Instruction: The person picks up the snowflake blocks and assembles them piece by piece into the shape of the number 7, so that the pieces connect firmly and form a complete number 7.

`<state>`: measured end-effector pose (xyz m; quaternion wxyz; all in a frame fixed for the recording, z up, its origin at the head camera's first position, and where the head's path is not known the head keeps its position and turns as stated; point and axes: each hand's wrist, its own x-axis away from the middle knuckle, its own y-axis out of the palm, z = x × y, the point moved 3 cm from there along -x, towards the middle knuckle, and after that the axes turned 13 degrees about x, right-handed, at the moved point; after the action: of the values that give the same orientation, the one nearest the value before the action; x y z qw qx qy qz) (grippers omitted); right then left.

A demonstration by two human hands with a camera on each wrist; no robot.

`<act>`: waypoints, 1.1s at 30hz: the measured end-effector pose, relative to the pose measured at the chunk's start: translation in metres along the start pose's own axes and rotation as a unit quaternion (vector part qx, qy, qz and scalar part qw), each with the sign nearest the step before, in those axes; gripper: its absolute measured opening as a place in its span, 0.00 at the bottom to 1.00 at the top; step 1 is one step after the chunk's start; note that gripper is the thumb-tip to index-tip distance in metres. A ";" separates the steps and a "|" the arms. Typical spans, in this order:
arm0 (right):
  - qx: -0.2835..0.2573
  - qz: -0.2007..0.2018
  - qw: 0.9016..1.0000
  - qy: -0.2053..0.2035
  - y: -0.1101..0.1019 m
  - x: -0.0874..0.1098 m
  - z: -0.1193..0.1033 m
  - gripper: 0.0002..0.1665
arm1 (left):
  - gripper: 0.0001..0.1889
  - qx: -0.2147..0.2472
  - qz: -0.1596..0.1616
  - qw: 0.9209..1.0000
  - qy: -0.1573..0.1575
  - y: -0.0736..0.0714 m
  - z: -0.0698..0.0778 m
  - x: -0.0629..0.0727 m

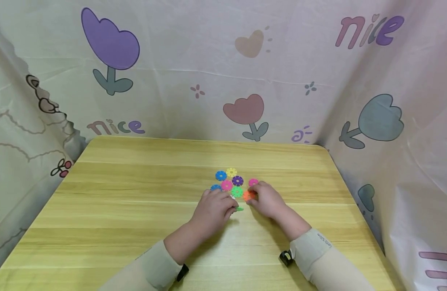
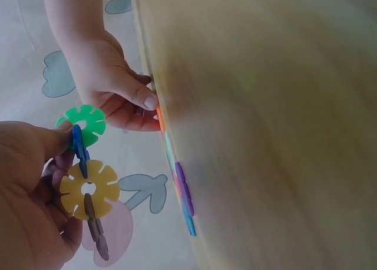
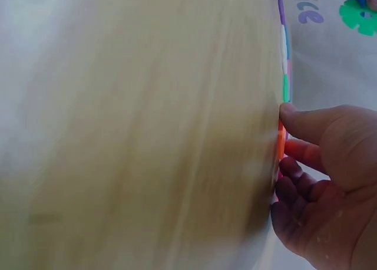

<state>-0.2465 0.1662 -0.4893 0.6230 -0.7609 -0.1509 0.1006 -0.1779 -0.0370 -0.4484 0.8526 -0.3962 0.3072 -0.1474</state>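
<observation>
My left hand holds a chain of slotted snowflake discs above the table. In the left wrist view the chain has a green disc, a blue disc, a yellow disc and a dark brownish disc, slotted into one another at angles. Thumb and fingers of my right hand pinch an orange disc at the tabletop. Close beyond those fingers lies a pink disc. A green disc lies flat between the two hands.
More loose discs lie flat beyond the hands: a purple disc, a yellow disc, a blue disc, a second pink disc and another blue disc. The wooden table meets a printed curtain behind.
</observation>
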 end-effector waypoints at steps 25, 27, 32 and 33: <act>-0.083 0.064 0.994 0.031 -0.004 0.010 0.000 0.12 | 0.04 0.015 0.055 0.998 -0.001 -0.005 -0.006 -0.002; -0.089 0.071 0.993 0.031 -0.006 0.013 -0.001 0.09 | 0.04 0.017 0.056 0.998 0.000 -0.005 -0.006 -0.002; -0.109 0.082 0.990 0.032 -0.009 0.021 -0.003 0.07 | 0.03 0.016 0.054 0.998 -0.006 -0.004 -0.007 -0.002; -0.117 0.088 0.989 0.030 -0.009 0.022 -0.003 0.06 | 0.03 0.015 0.054 0.998 -0.007 -0.004 -0.007 -0.002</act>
<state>-0.2258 0.1733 -0.4790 0.5230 -0.8413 -0.0753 0.1140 -0.1838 -0.0428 -0.4478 0.8674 -0.3671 0.3198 -0.1032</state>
